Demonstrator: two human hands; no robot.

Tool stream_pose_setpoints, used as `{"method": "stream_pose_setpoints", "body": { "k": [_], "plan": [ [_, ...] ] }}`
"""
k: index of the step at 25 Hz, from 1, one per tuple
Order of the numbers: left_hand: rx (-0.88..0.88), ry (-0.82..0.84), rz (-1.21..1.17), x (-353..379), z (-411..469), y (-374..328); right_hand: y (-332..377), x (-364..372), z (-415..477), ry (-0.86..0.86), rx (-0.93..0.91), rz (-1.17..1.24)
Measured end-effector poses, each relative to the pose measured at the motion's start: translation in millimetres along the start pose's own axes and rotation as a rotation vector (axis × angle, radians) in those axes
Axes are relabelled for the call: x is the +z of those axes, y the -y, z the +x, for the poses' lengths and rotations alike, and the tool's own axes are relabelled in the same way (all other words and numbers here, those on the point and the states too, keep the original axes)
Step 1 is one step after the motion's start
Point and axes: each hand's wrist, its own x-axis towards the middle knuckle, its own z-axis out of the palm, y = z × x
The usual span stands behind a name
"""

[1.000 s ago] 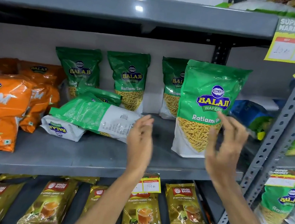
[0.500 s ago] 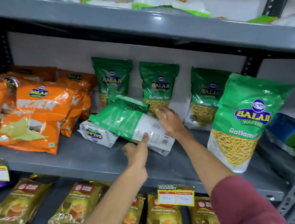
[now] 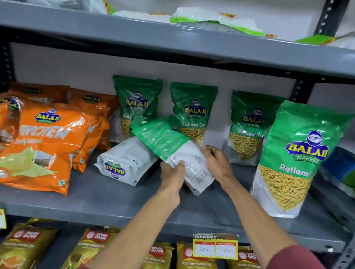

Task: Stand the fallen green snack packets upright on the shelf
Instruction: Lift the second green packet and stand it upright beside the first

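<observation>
Gripping the fallen green packet (image 3: 167, 146) at its white bottom end, mid-frame on the shelf (image 3: 106, 201), both hands (image 3: 174, 177) are clamped on; soft, light, crinkly, so probably best held by the edges.

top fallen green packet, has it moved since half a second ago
Yes. The top fallen packet has tilted up off the lower fallen packet, held by the left hand and right hand.
</observation>
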Motion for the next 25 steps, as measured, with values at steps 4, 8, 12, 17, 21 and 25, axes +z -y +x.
{"method": "stream_pose_setpoints", "body": {
  "k": [4,8,12,17,21,25],
  "plan": [
    [0.099,0.075,0.040,1.6,9.0,-18.6,3.9,-5.8,-14.2,-0.074,-0.066,0.161],
    [0.155,0.155,0.166,-0.4,31.5,-33.6,-9.9,-3.8,-21.7,-0.089,-0.079,0.196],
    [0.200,0.260,0.280,-4.7,52.5,-34.6,-30.0,-0.1,-23.2,-0.120,-0.101,0.127],
    [0.217,0.291,0.260,-6.5,61.2,-21.2,-27.8,-4.3,-25.9,-0.107,-0.070,0.134],
    [0.437,-0.107,0.279,-7.8,34.5,1.8,-33.3,-9.3,-25.4,-0.098,-0.059,0.148],
    [0.500,0.045,0.424,3.6,0.4,24.0,-31.1,-4.0,-33.5,-0.092,-0.095,0.212]
  ]
}}
